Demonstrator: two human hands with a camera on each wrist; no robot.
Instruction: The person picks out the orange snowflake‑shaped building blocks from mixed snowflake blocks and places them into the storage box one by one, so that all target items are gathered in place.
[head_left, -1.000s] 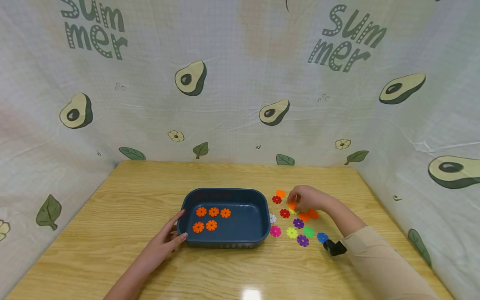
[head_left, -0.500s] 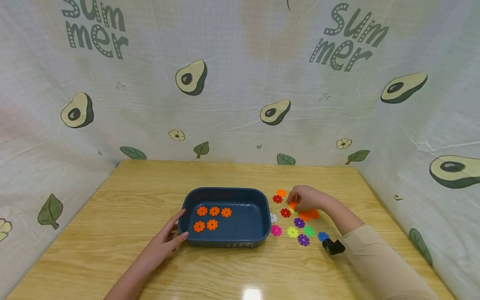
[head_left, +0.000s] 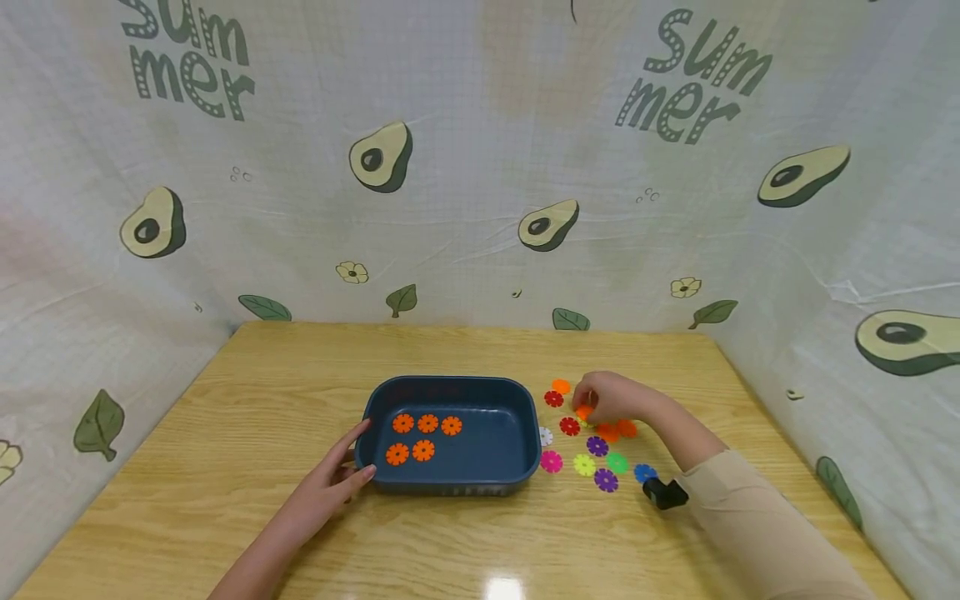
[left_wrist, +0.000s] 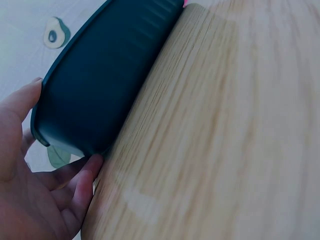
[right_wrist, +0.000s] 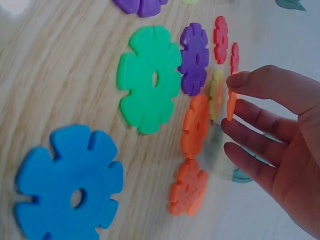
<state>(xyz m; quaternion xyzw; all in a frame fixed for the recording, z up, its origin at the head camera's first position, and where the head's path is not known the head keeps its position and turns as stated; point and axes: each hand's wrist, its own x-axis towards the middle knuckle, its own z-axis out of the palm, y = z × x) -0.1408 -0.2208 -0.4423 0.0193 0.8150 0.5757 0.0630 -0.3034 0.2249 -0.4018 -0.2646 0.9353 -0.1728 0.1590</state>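
A dark blue plastic tray [head_left: 491, 433] stands on the table with several orange flower-shaped discs [head_left: 427, 424] lying inside. My left hand [head_left: 333, 483] holds the tray's left end; in the left wrist view its thumb is at the rim and curled fingers touch low on the wall. Right of the tray, my right hand [head_left: 617, 397] pinches an orange flower-shaped disc [right_wrist: 231, 105] between thumb and fingers. That disc appears edge-on in the right wrist view. Just beneath it, a yellow disc [right_wrist: 216, 95] is partly hidden.
Several loose discs lie right of the tray, including a green one [right_wrist: 150, 80], a blue one [right_wrist: 70, 182], a pink one [head_left: 551, 462] and more orange ones [right_wrist: 195, 125]. A printed cloth [head_left: 450, 167] hangs behind the wooden table [head_left: 450, 542].
My right hand has shifted very slightly left with the orange disc at its fingertips. The left hand and the tray stay where they were.
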